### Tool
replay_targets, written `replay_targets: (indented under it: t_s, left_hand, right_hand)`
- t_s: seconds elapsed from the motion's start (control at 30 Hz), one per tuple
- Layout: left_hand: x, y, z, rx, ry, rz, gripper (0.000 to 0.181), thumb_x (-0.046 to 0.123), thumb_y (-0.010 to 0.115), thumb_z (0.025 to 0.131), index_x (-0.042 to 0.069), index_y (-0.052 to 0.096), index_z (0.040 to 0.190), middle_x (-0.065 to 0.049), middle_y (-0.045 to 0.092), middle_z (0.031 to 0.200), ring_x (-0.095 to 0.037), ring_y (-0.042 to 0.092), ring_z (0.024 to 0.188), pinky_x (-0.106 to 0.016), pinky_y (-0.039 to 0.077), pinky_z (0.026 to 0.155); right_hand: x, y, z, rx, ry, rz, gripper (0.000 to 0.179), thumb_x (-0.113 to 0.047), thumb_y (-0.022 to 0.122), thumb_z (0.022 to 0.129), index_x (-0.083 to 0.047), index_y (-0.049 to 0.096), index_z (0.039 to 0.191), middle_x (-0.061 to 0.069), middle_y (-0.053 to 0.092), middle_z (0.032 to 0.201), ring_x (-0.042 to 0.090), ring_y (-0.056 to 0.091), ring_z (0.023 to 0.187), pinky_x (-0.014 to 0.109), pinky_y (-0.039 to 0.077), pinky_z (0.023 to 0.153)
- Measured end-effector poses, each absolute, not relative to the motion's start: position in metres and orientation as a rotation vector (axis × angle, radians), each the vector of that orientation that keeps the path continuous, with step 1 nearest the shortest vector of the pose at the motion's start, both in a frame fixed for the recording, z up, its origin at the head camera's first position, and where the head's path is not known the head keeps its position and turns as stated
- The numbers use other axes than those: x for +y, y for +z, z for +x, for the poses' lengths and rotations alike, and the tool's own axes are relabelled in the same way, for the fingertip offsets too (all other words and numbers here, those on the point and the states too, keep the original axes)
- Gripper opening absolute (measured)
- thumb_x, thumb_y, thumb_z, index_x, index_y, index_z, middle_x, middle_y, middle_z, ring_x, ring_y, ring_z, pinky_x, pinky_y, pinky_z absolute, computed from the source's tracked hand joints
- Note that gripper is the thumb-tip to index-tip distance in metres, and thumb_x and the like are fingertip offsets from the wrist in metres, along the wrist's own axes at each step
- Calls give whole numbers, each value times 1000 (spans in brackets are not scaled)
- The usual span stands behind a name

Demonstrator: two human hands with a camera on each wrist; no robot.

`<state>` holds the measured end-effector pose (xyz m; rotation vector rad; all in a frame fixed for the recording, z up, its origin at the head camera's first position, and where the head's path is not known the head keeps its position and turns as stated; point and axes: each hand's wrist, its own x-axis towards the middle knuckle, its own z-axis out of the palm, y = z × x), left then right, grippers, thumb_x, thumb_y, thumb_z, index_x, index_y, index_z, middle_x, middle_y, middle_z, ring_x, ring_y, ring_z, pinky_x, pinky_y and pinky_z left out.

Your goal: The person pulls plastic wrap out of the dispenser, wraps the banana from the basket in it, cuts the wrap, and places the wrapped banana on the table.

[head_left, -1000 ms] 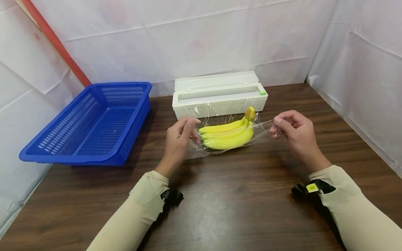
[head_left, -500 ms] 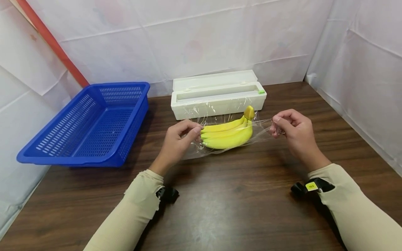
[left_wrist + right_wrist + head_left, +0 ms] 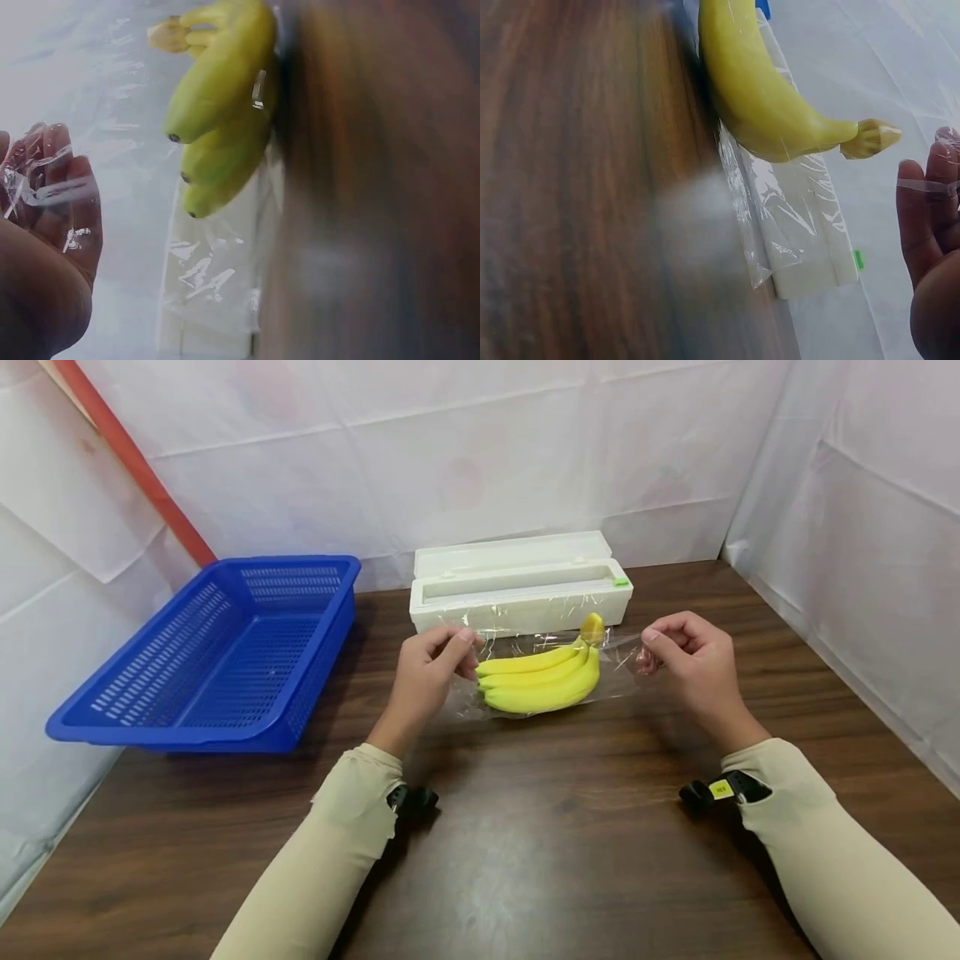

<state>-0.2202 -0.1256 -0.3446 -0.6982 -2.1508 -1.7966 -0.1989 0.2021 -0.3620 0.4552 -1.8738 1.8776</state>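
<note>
A bunch of yellow bananas lies on the table under clear plastic wrap, stem toward the right. At the left end of the bunch, my left hand pinches the film between thumb and fingers. My right hand, off to the right of the stem, pinches the opposite end, where the wrap is bunched up. Between both hands the film stretches across the fruit. In the left wrist view the banana tips show through it; in the right wrist view the stem does.
Behind the bananas stands a white wrap dispenser box with its lid up and a green piece at its right end. A blue perforated basket sits to the left. White sheeting encloses the brown wooden table at back and sides.
My left hand has shifted its grip on the film, dipping and then rising slightly. My right hand has come a little to the left. The bananas stay in place.
</note>
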Motion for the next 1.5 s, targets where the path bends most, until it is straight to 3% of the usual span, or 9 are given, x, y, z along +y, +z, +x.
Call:
replay_targets:
  t_s: [0.17,0.37,0.53,0.67,0.9,1.07,1.17,1.27,1.5]
  left_hand:
    - [-121,-339,-235,-2305,-1770,-614,30,26,56,104,2,73,97,-19,65,77,-26,66,66,-44,56,66]
    - [-115,-331,-251,-2444,-1797,-628,28,24,56,104,2,71,96,-14,64,79,-28,64,74,-45,55,72]
    - [-110,-323,-254,-2483,-1783,-680,28,24,55,104,3,70,95,-14,65,80,-34,64,79,-47,55,75]
    - [-106,-318,-254,-2501,-1734,-688,27,27,57,104,5,71,95,-14,67,82,-28,65,78,-46,55,76]
    - [-94,-325,-252,-2573,-1633,-715,25,33,58,103,13,72,97,-11,67,82,-31,65,80,-37,53,69]
    - [-87,-330,-253,-2612,-1487,-760,33,33,52,106,13,72,91,-3,65,77,-21,55,68,-31,45,62]
    - [-86,-332,-253,-2643,-1403,-815,38,33,47,108,14,69,83,0,64,76,-17,52,69,-31,44,64]
    - [-84,-333,-254,-2669,-1384,-842,40,33,44,108,14,68,81,2,65,79,-16,56,75,-31,48,71]
    - [-81,-339,-256,-2678,-1398,-815,42,31,41,109,13,67,82,1,67,80,-19,60,76,-34,49,71]
  right_hand:
    - [200,-360,-206,-1940,1820,423,18,-6,68,95,11,63,95,12,63,71,17,62,59,25,57,57]
    - [197,-360,-214,-2060,1686,382,20,-11,67,96,9,63,99,11,65,74,15,63,59,24,56,56]
    - [199,-365,-218,-2085,1619,337,20,-11,63,98,8,63,103,7,71,89,17,62,58,24,56,55]
    - [202,-372,-217,-2089,1625,321,17,-9,60,100,7,60,101,3,75,97,17,59,57,24,56,54]
    - [205,-375,-209,-2037,1698,261,14,-9,57,102,3,58,96,7,75,84,17,58,55,25,56,52]
    - [206,-374,-209,-1987,1749,295,15,-10,55,103,4,56,97,11,70,73,20,62,58,22,52,50]
    - [206,-374,-212,-1988,1761,311,14,-10,54,103,3,55,97,10,73,81,19,60,57,22,51,50]
    - [204,-373,-213,-2033,1746,332,15,-13,50,106,0,52,99,9,75,98,19,57,57,22,51,51]
    - [199,-373,-215,-2139,1800,521,17,-18,36,110,-5,42,101,16,62,135,19,50,58,25,47,50]
